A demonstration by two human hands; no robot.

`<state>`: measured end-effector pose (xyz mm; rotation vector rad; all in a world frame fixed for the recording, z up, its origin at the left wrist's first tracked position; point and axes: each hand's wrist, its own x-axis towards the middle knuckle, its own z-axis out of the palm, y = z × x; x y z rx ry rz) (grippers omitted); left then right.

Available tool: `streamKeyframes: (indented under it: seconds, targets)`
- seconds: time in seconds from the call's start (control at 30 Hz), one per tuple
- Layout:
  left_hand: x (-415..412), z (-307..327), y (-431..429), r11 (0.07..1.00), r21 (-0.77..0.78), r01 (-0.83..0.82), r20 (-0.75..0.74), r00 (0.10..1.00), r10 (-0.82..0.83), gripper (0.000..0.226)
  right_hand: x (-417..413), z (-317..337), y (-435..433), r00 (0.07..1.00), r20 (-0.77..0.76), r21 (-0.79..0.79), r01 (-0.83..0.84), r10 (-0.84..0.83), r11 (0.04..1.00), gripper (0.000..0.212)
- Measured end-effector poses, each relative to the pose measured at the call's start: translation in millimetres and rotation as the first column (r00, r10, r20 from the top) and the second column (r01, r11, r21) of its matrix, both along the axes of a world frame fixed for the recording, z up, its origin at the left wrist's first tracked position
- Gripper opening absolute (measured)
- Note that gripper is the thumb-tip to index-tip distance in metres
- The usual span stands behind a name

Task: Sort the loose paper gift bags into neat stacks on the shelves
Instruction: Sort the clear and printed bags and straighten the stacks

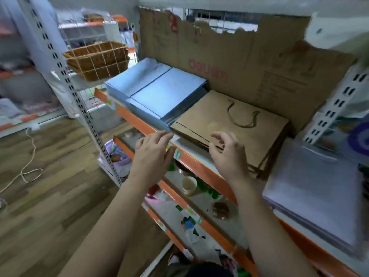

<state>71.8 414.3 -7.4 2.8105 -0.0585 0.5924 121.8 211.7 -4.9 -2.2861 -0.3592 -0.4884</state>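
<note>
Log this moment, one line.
left hand: open over shelf edge; right hand: loosely curled at brown bag stack, contact unclear; blue stack left, lilac stack right

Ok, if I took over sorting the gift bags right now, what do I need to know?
Left hand is open, hovering by the shelf edge, holding nothing.
Right hand is at the front corner of the brown bag stack; a grip is unclear.
Blue bag stacks lie left of it, and the lilac stack lies to its right.
Done: bags lie flat in piles by colour.
To do: the brown pile looks uneven along its right side, so probably square it up.
</note>
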Motion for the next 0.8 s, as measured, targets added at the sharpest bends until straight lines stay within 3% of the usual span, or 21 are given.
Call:
streamKeyframes:
  seconds: [0.47, 0.6, 0.8]
  targets:
    - [172.5, -6.8, 190.8, 0.993, -0.117, -0.006, 0.012, 1.000, 0.007, 0.053, 163.4, 15.0, 196.7, 0.995, -0.065, 0.023, -0.080, 0.081, 0.997, 0.025]
    - [230.5, -18.9, 253.5, 0.990, -0.133, 0.053, -0.022, 0.998, -0.056, 0.055, 196.3, 5.8, 252.1, 0.996, -0.084, 0.028, 0.001, 0.001, 1.000, 0.024]
    - [322.4, -17.9, 344.1, 0.949, -0.131, 0.286, -0.010, 0.957, -0.290, 0.049, 231.6, 4.5, 341.6, 0.971, -0.084, 0.083, 0.229, -0.222, 0.970, 0.023]
